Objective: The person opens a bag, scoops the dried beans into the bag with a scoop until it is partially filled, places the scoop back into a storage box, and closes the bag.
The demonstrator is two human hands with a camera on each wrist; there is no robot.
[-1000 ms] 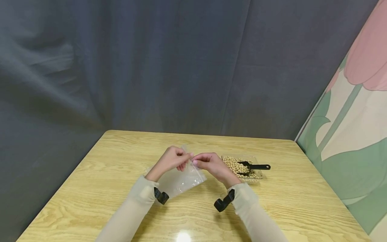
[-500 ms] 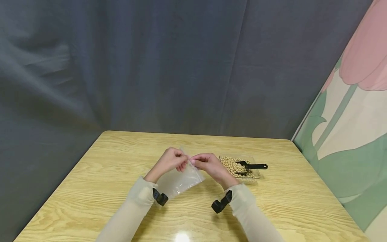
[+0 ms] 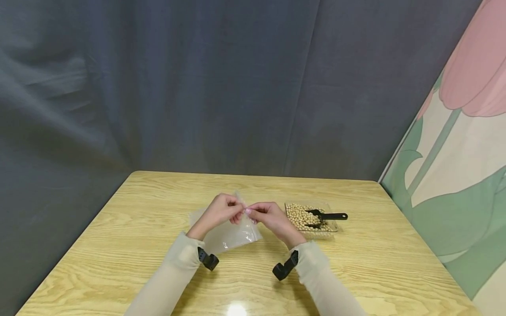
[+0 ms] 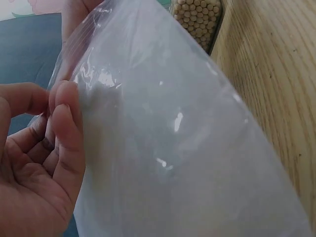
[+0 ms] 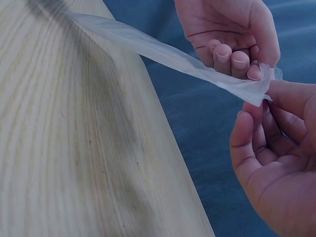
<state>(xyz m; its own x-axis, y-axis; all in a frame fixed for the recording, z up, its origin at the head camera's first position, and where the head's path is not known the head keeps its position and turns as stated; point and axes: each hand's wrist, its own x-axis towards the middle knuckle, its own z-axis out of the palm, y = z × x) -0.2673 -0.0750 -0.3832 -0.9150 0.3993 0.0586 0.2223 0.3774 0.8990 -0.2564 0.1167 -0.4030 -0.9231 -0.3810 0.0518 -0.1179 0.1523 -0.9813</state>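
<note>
A clear plastic zip bag [image 3: 229,239] hangs slanted over the table between both hands, flat and without visible contents. My left hand [image 3: 222,212] pinches its upper edge between thumb and forefinger. Close beside it, the fingertips of my right hand [image 3: 272,218] pinch the same edge. In the left wrist view the bag [image 4: 173,128] fills most of the picture, the sealing strip running along its finger side. The right wrist view shows the bag [image 5: 168,57] almost edge-on, its corner between the two hands.
Right of the hands, a clear box [image 3: 316,234] holds yellowish soybeans [image 3: 297,216]. A black scoop [image 3: 334,216] rests in them, handle pointing right. The wooden table [image 3: 118,237] ends at a dark curtain [image 3: 221,96]; a flower-patterned cloth [image 3: 446,184] hangs at the right.
Both hands stay pinching the bag's edge, and the fingertips have come closer together. The whole scene has shifted slightly left in the head view.
</note>
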